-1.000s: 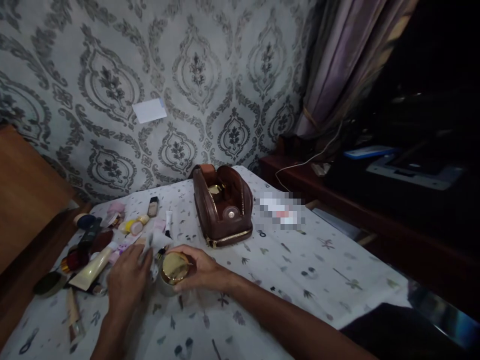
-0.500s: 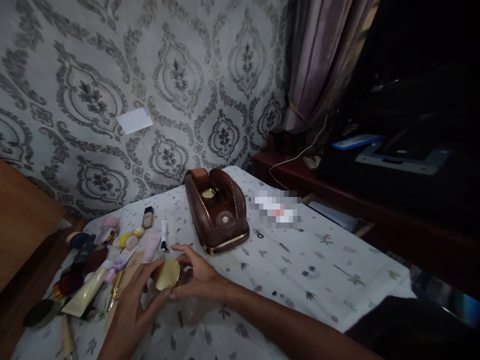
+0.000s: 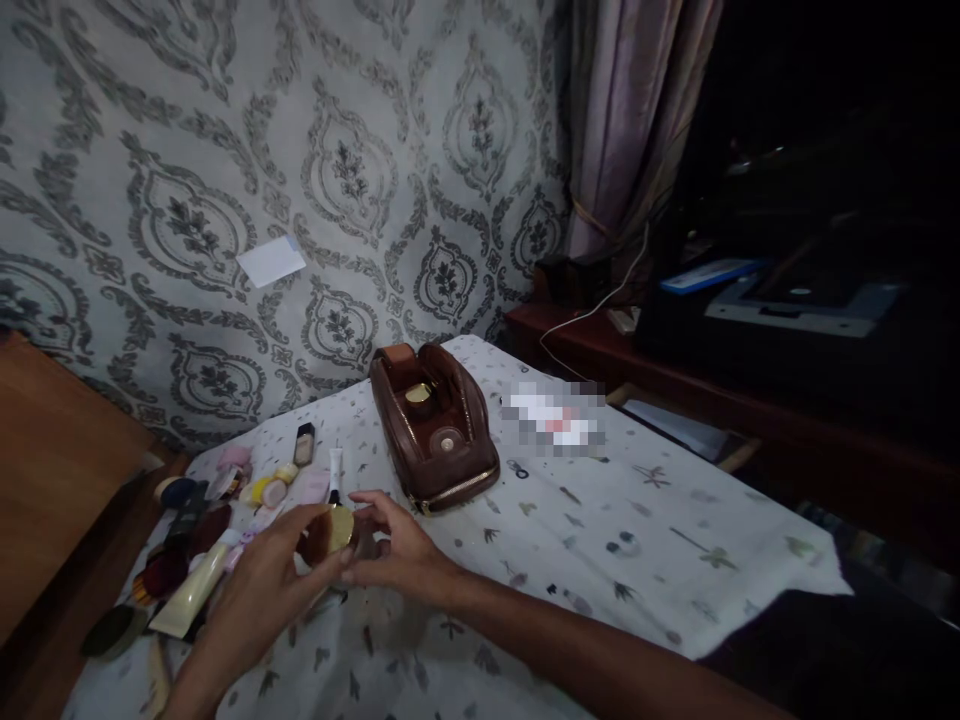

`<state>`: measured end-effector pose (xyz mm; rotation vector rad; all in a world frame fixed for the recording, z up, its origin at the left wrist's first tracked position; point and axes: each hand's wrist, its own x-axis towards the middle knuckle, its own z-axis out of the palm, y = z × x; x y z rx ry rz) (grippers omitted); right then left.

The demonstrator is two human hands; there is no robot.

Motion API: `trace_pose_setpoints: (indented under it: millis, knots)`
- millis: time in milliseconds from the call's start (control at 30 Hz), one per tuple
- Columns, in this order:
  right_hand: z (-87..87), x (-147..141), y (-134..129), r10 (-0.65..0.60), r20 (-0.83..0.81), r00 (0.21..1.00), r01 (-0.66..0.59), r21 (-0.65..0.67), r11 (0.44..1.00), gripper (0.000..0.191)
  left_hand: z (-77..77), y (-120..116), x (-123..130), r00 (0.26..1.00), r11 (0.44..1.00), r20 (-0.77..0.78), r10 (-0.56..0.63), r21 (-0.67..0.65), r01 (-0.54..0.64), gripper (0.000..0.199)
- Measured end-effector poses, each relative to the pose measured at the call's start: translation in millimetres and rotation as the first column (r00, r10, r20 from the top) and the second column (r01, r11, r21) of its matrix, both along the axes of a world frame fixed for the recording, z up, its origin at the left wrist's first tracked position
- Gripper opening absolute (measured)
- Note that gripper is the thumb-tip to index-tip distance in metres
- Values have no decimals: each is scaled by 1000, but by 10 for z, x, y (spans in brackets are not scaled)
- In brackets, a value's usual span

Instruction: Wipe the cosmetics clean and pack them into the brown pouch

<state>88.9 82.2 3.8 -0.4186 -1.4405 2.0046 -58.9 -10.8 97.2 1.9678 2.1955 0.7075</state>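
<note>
A small round jar (image 3: 342, 528) with a shiny gold top and a brownish side is held between my hands, tilted, above the near part of the table. My left hand (image 3: 274, 570) grips it from the left, fingers behind and thumb in front. Against its right edge curl the fingertips of my right hand (image 3: 401, 555), thumb low and index finger stretched past the jar. Just beyond stands the unzipped brown leather bag (image 3: 450, 465). Inside it lies another gold-topped round item (image 3: 418, 395). A white tube with a black cap (image 3: 335, 475) lies behind the held jar.
Cosmetics crowd the left side: a cream tube (image 3: 191, 595), a foundation bottle (image 3: 304, 445), a dark round case (image 3: 112, 630) and several others. A patterned white cloth (image 3: 570, 560) covers the table. Right of the bag is a blurred-out white item (image 3: 555, 415). A dark red desk (image 3: 577, 345) stands beyond.
The jar has tilted in my hands, showing more of its brown side. Both hands stay around it. The camera view has shifted slightly, and the bag remains in place.
</note>
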Motion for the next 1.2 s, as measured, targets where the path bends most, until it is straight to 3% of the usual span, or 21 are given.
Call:
trace_pose_setpoints:
  millis: [133, 267, 367, 500, 600, 767, 967, 1100, 1200]
  knots:
    - [72, 98, 19, 79, -69, 994, -86, -91, 992, 90, 287, 147, -3, 997, 999, 62, -35, 29, 33, 39]
    - [30, 250, 56, 193, -46, 980, -194, -17, 981, 62, 608, 402, 147, 973, 996, 218, -76, 61, 64, 40]
    - [-88, 338, 69, 242, 3, 970, -242, 8, 970, 55, 804, 673, 339, 952, 992, 286, -106, 90, 83, 40]
    - [-271, 383, 76, 296, 64, 953, -295, -37, 955, 51, 971, 1109, 521, 970, 983, 182, -162, 119, 141, 41]
    - [-348, 389, 89, 307, 80, 948, -301, -79, 950, 45, 1030, 1444, 600, 974, 975, 65, -216, 70, 212, 44]
    - [-351, 385, 111, 335, 99, 937, -323, -120, 939, 38, 959, 1989, 741, 928, 943, -185, -322, -150, 297, 38]
    - [-326, 397, 101, 360, 128, 924, -346, -119, 931, 32, 608, 2525, 915, 841, 821, -340, -422, -537, 195, 24]
    - [-309, 403, 105, 370, 161, 915, -357, -100, 929, 29, 389, 2710, 1009, 819, 772, -394, -416, -629, 90, 10]
    - [-314, 395, 104, 371, 162, 914, -358, -105, 928, 26, 295, 2770, 1047, 795, 752, -430, -428, -657, 49, 26]
